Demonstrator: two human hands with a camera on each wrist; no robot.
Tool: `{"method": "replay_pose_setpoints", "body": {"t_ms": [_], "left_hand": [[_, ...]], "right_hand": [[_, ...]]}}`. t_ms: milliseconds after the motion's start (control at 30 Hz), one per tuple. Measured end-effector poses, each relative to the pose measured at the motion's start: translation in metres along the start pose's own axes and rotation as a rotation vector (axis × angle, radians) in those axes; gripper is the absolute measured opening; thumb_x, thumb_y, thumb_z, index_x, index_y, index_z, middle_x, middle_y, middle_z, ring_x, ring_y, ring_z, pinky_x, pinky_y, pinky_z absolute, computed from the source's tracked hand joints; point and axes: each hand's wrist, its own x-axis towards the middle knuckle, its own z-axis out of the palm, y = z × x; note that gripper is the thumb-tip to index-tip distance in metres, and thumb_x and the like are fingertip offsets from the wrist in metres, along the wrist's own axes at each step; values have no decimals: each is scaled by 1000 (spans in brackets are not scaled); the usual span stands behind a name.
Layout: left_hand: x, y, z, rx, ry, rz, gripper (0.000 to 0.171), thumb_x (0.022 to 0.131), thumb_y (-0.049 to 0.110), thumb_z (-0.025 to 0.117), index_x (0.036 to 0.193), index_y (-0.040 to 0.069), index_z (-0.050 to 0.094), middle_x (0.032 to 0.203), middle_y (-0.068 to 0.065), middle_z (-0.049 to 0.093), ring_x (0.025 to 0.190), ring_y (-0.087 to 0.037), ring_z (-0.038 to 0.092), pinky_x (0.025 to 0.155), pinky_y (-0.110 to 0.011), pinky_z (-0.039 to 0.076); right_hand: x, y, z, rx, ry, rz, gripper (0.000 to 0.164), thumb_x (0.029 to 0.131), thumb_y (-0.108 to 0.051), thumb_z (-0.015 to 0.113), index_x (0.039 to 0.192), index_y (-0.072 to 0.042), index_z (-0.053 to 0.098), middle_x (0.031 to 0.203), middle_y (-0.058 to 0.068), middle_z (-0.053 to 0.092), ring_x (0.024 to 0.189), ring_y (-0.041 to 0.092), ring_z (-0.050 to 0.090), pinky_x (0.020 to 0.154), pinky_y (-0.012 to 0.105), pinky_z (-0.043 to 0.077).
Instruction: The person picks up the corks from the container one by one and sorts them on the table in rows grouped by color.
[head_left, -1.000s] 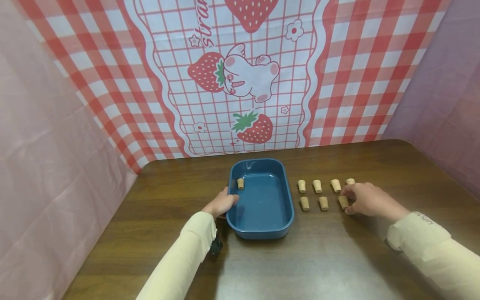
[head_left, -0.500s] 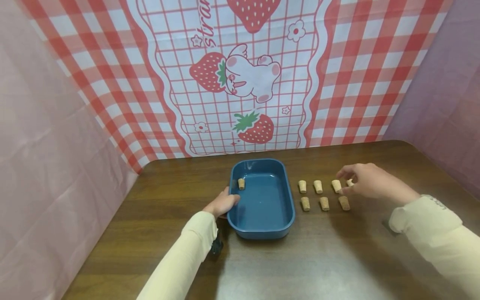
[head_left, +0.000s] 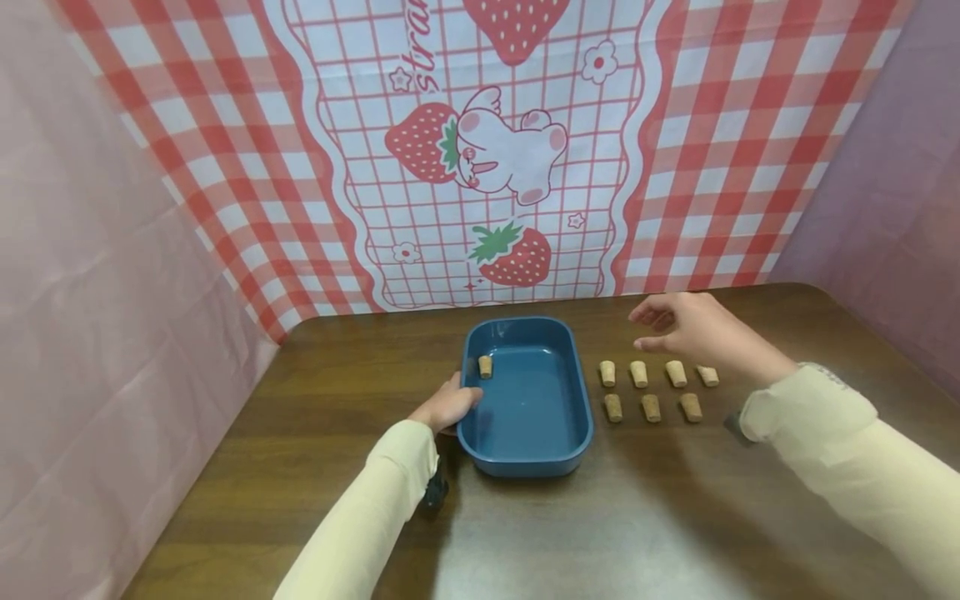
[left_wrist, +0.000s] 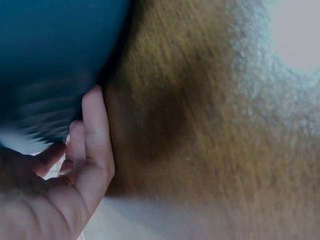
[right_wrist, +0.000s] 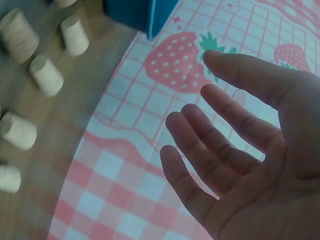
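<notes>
My left hand (head_left: 448, 403) grips the left wall of a deep blue tray (head_left: 525, 467), thumb over the rim and fingers against the outside. Close up in the left wrist view, those fingers (left_wrist: 95, 130) lie along the tray's side (left_wrist: 55, 65). One cork stopper (head_left: 485, 367) stands inside the tray near its left wall. To the tray's right, several pale corks (head_left: 638, 374) form a back row, with three darker corks (head_left: 651, 407) in front. My right hand (head_left: 701, 329) hovers above and behind the right-hand corks, fingers loosely bent, holding nothing, as the right wrist view also shows.
A brown wooden table (head_left: 315, 467) carries everything. Behind it hangs a red-and-white strawberry cloth (head_left: 480, 192), meeting the table's back edge. Pinkish cloth (head_left: 135, 275) closes off the left side and purplish cloth (head_left: 877, 208) the right.
My right hand has left the rightmost front cork, risen, and moved back and left. That cork stays on the table in its row. The left hand keeps its hold on the tray.
</notes>
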Motion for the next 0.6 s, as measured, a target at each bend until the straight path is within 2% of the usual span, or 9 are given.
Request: {"method": "replay_pose_setpoints", "body": {"t_ms": [400,600], "left_hand": [[0,1,-1,30,4,-5,72,90,18,47,156,-2,24,146,-23,40,119,-35,53,87,-51,55],[-1,0,-1,30,9,5,70,90,17,48,154,-3,27,135,-22,45,110,-33,55,81,-48,56]], "right_hand": [[36,-31,26,113,-32,-45,32,89,-14,77,116,1,69,108,16,70,101,32,65,87,52,54],[53,-46,43,150,-68,-42,33,90,-16,76,118,0,70,110,16,69,102,31,65,89,50,53]]}}
